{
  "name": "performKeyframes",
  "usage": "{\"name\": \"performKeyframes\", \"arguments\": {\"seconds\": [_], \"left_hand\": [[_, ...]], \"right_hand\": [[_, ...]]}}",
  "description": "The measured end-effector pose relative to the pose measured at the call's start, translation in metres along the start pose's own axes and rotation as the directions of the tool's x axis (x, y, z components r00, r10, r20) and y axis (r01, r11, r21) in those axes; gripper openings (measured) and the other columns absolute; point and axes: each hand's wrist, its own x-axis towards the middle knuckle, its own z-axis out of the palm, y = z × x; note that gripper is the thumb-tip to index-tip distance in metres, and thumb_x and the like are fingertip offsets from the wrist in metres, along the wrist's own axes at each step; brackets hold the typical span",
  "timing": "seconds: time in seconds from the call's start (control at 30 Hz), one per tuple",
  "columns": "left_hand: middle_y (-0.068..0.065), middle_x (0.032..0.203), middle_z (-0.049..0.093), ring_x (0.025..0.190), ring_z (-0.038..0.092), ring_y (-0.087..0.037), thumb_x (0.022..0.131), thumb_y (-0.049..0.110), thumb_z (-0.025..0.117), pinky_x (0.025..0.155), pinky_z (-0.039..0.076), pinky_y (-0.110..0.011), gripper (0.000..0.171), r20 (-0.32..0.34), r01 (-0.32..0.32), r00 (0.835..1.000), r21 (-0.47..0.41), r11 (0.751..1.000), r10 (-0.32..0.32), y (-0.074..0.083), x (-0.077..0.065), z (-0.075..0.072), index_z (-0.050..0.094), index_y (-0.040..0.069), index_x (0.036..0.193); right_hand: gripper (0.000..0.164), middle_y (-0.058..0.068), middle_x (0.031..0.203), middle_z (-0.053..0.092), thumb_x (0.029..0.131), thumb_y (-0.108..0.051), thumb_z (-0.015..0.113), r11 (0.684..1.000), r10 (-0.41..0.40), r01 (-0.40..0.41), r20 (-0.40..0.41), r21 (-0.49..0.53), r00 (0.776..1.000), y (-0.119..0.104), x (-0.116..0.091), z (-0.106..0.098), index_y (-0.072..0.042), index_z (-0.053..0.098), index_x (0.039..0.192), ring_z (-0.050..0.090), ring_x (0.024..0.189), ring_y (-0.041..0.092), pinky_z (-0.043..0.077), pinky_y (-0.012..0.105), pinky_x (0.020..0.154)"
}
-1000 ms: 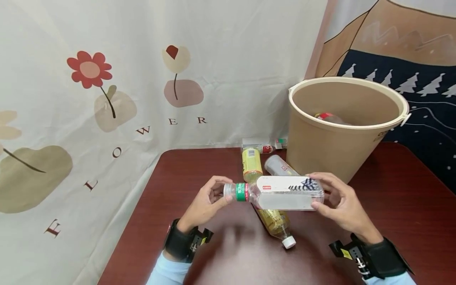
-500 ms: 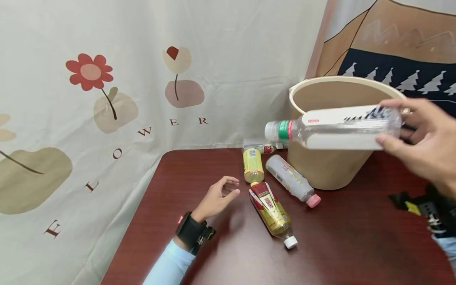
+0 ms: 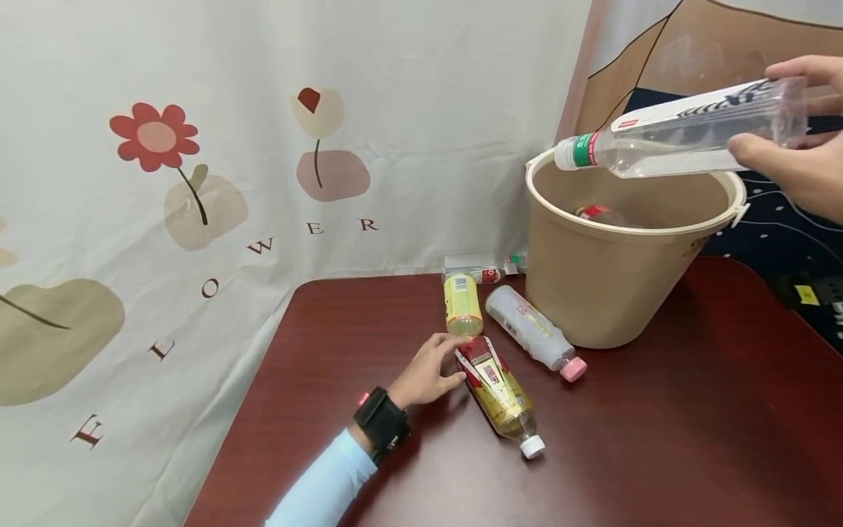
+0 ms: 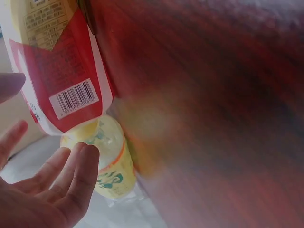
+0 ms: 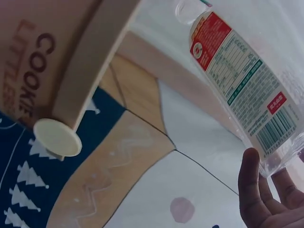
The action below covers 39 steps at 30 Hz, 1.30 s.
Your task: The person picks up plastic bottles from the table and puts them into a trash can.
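My right hand (image 3: 806, 143) grips a clear plastic bottle (image 3: 698, 139) by its base, above the beige bucket (image 3: 582, 285). The bottle slants, its white-capped neck with a green band pointing left and a little down, over the bucket's left rim. In the right wrist view, the thumb and fingers (image 5: 249, 183) hold the bottle's bottom end. On the table lies a bottle with a red and gold label (image 3: 497, 391) and a white cap. Beside its base end is my left hand (image 3: 424, 373), thumb and fingers spread around it; in the left wrist view, they are not closed on it.
A yellow-labelled bottle (image 3: 463, 304) lies behind the red and gold one. Right of it is a pale bottle with a pink cap (image 3: 530, 326). Clear bottles (image 3: 474, 271) lie by the curtain (image 3: 421, 132). A bottle with a red band (image 3: 596, 212) shows inside the bucket.
My left hand has let go of the clear bottle's neck and moved right to the red and gold bottle. My right hand has carried the clear bottle up and right, over the bucket.
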Motion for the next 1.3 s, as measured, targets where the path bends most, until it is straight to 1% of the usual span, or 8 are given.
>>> {"name": "performKeyframes", "arguments": {"seconds": [0.23,0.33,0.4,0.5,0.6,0.8,1.1,1.3], "left_hand": [[-0.020,0.148,0.040,0.134,0.041,-0.038,0.093,0.016,0.066,0.104,0.041,-0.055,0.052,0.064,-0.010,0.998,0.045,0.999,0.007,0.004,-0.003,0.007,0.051,0.019,0.143],[-0.018,0.148,0.040,0.134,0.041,-0.037,0.094,0.017,0.065,0.104,0.041,-0.055,0.049,0.070,0.002,0.998,0.035,0.999,-0.005,0.004,-0.006,0.006,0.053,0.019,0.141],[-0.018,0.146,0.042,0.133,0.042,-0.036,0.093,0.017,0.066,0.103,0.042,-0.054,0.047,0.055,-0.001,0.998,0.031,1.000,0.000,0.003,-0.006,0.005,0.054,0.019,0.139],[-0.016,0.136,0.048,0.126,0.046,-0.033,0.092,0.017,0.068,0.100,0.044,-0.050,0.043,0.013,-0.013,1.000,0.042,0.999,0.013,0.002,-0.007,0.004,0.059,0.018,0.133],[-0.012,0.123,0.050,0.114,0.049,-0.026,0.089,0.016,0.071,0.093,0.044,-0.042,0.039,-0.022,-0.014,1.000,0.057,0.998,0.015,0.001,-0.008,0.003,0.062,0.017,0.127],[-0.008,0.111,0.049,0.101,0.046,-0.019,0.086,0.018,0.075,0.083,0.041,-0.032,0.043,-0.020,-0.013,1.000,0.065,0.998,0.015,0.000,-0.010,0.001,0.061,0.017,0.127],[-0.005,0.103,0.046,0.097,0.043,-0.017,0.080,0.020,0.081,0.081,0.041,-0.029,0.065,0.026,0.003,1.000,0.107,0.994,-0.006,-0.002,-0.013,0.000,0.053,0.019,0.138],[-0.009,0.128,0.051,0.112,0.050,-0.024,0.076,0.024,0.084,0.093,0.047,-0.039,0.062,0.026,-0.006,1.000,0.174,0.985,0.002,0.001,-0.011,-0.003,0.055,0.015,0.130]], "right_hand": [[0.064,-0.016,0.127,0.045,0.081,-0.023,0.066,0.989,0.031,-0.020,0.076,-0.148,0.997,-0.012,0.008,0.006,-0.018,0.052,0.142,0.039,0.118,-0.006,0.030,0.017,0.109],[0.065,0.010,0.140,0.048,0.080,-0.026,0.067,0.978,0.044,-0.022,0.104,-0.208,0.994,-0.013,0.012,0.006,-0.015,0.052,0.142,0.037,0.112,-0.009,0.025,0.017,0.104],[0.067,0.012,0.140,0.049,0.078,-0.028,0.068,0.971,0.043,-0.011,0.128,-0.240,0.991,-0.013,0.016,0.005,-0.015,0.052,0.142,0.039,0.110,-0.006,0.026,0.016,0.095],[0.070,0.029,0.145,0.041,0.079,-0.032,0.066,0.950,0.034,0.030,0.198,-0.312,0.980,-0.014,0.024,0.006,-0.012,0.049,0.144,0.047,0.120,0.026,0.034,0.033,0.094],[0.078,0.036,0.146,0.034,0.084,-0.041,0.064,0.929,0.023,0.097,0.318,-0.356,0.948,-0.011,0.029,0.009,-0.009,0.037,0.150,0.033,0.131,0.051,0.027,0.062,0.107],[0.089,0.035,0.152,0.026,0.089,-0.055,0.060,0.914,0.063,0.140,0.474,-0.381,0.878,0.000,0.032,0.013,-0.010,0.021,0.156,0.029,0.135,0.055,0.013,0.069,0.112],[0.077,0.039,0.142,0.033,0.091,-0.053,0.057,0.912,0.061,0.135,0.453,-0.387,0.889,0.000,0.021,0.016,0.002,0.043,0.143,0.031,0.127,0.055,0.022,0.071,0.106],[0.070,0.037,0.147,0.031,0.092,-0.049,0.057,0.918,0.054,0.132,0.447,-0.374,0.893,0.000,0.016,0.018,0.005,0.049,0.137,0.037,0.121,0.055,0.028,0.072,0.099]]}}
